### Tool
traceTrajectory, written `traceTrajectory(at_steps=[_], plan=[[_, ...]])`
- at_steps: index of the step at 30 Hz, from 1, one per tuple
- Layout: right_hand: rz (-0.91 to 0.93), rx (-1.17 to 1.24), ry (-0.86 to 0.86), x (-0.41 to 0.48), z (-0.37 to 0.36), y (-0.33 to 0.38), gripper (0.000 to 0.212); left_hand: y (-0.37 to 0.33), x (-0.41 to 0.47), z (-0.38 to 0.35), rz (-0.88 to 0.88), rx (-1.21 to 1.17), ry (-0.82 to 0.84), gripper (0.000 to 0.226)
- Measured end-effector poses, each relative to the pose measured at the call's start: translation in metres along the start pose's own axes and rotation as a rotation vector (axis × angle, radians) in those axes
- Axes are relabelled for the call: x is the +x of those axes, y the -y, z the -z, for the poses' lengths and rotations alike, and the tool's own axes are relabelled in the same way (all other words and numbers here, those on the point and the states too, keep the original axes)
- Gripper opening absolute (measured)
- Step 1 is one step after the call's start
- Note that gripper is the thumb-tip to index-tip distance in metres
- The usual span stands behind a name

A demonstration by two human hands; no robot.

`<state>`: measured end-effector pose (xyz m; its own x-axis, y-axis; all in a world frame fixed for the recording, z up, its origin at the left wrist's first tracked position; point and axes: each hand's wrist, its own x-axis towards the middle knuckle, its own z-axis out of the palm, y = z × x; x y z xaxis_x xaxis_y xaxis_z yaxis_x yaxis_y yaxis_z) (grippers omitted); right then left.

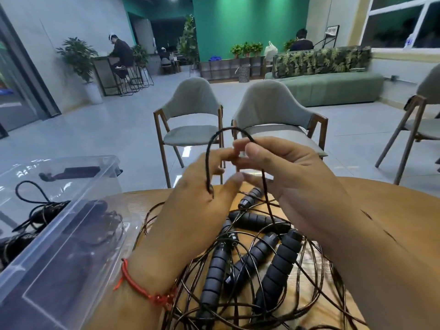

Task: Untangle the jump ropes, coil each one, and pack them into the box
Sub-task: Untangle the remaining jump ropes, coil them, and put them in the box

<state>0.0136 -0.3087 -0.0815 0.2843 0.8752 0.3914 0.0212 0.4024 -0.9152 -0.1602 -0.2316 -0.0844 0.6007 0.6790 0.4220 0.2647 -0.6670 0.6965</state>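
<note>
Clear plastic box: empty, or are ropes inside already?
Not empty: dark rope and a handle show through the clear box walls.

Black ribbed handles (277, 265) and black cords (314, 279) on a tan wood-grain tabletop (371, 203); red bracelet (142, 289); clear box (71, 234).

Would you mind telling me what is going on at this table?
A person is sorting out a tangle of jump ropes heaped on the wooden table. The left hand and right hand pinch a loop of black cord, lifted above the pile. Several foam-grip handles lie knotted in cord below. The clear plastic box to the left already has some rope in it.
</note>
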Motion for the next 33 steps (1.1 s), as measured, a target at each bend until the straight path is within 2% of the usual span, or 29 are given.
traceTrajectory(at_steps=[3,7,10,12,15,17,19,21,23,25,27,30,33], plan=[[0.028,-0.022,-0.031,0.003,0.002,-0.004,0.023,0.006,0.002,-0.007,0.048,0.025,0.146,0.044],[0.031,-0.011,-0.035,0.005,0.002,-0.003,0.024,0.005,0.002,-0.011,0.093,-0.089,0.221,0.036],[0.014,0.058,0.006,0.002,-0.003,-0.002,0.023,-0.003,0.0,-0.015,0.115,-0.133,0.371,0.029],[0.014,0.078,0.039,0.0,-0.007,-0.002,0.022,-0.004,-0.002,-0.021,0.113,-0.092,0.418,0.034],[-0.001,0.118,0.039,-0.001,-0.011,-0.002,0.021,0.0,-0.004,-0.02,0.105,-0.001,0.454,0.058],[-0.005,0.14,0.064,-0.003,-0.013,-0.001,0.023,0.002,-0.003,-0.016,0.062,0.023,0.437,0.052],[-0.015,0.092,0.074,-0.003,-0.013,0.0,0.028,0.004,-0.001,-0.012,0.026,-0.02,0.289,0.035],[-0.069,-0.07,0.069,-0.003,-0.013,-0.002,0.032,0.007,0.001,-0.007,0.001,-0.084,0.116,0.03],[-0.153,-0.375,0.096,-0.003,-0.01,-0.007,0.038,0.008,0.003,0.001,0.029,-0.193,-0.008,0.033],[-0.247,-0.585,0.194,-0.004,-0.008,-0.009,0.035,0.012,0.007,0.012,0.09,-0.327,-0.134,0.032],[-0.354,-0.664,0.332,-0.006,-0.006,-0.008,0.025,0.016,0.011,0.021,0.133,-0.392,-0.239,0.033],[-0.434,-0.821,0.464,-0.01,-0.004,-0.007,0.024,0.021,0.016,0.026,0.202,-0.529,-0.24,0.033],[-0.298,-1.231,0.483,-0.011,-0.009,-0.012,0.035,0.015,0.017,0.018,0.258,-0.694,-0.138,0.031]])
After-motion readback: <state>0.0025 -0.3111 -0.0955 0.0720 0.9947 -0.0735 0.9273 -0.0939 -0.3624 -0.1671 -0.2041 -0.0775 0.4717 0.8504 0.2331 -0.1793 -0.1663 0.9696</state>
